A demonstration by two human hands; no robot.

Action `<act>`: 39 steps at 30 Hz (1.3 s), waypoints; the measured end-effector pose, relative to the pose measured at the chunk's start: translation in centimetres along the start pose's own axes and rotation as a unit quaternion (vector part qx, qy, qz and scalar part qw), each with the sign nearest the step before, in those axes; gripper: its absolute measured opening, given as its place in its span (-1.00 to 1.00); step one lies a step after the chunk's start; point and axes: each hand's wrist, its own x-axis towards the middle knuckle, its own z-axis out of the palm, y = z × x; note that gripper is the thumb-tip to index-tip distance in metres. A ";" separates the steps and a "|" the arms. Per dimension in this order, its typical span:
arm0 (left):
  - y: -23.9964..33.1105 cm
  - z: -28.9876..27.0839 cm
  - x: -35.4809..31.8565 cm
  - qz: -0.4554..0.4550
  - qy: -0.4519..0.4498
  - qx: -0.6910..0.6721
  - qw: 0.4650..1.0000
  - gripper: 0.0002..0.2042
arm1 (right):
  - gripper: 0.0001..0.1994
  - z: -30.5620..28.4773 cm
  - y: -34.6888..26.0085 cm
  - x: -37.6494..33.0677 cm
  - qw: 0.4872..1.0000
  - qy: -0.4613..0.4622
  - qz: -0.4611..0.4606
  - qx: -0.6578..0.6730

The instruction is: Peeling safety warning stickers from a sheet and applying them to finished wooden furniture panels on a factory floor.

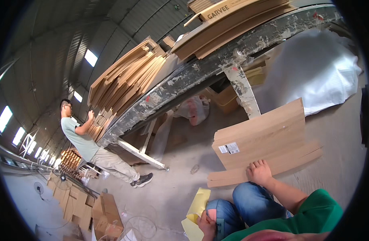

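A flattened brown cardboard box stands tilted in front of my knees, with a white printed label on its panel. My right hand is closed over the long lower flap, its fingers curled on the cardboard. Low by my left knee, my left hand is closed at the edge of a yellow sheet, which looks bent or folded. Part of that hand is cut off by the lower edge of the picture.
Above runs a worn metal-edged bench piled with cardboard stacks. Silvery wrap covers something at right. A co-worker stands at the bench's left end. An open carton sits lower left, near a loose strap.
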 end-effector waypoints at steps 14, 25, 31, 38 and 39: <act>2.1 0.9 -1.2 0.008 0.031 0.021 0.999 -0.76 | -0.71 -0.4 0.6 -0.1 0.999 -0.039 0.000 0.010; 3.5 0.7 -1.4 -0.015 -0.017 0.041 0.999 -0.76 | -0.70 -0.3 0.6 -0.2 0.999 -0.050 0.012 0.017; 3.5 0.6 -1.1 0.010 -0.017 0.067 0.998 -0.75 | -0.70 -0.4 0.7 -0.1 0.998 -0.065 0.021 0.014; 3.2 1.1 -1.4 0.017 0.008 0.033 0.999 -0.75 | -0.70 -0.2 0.8 -0.2 0.999 -0.045 0.006 0.013; 3.1 1.2 -1.5 0.011 0.008 0.032 0.999 -0.75 | -0.71 -0.2 0.8 -0.2 0.999 -0.041 0.006 0.017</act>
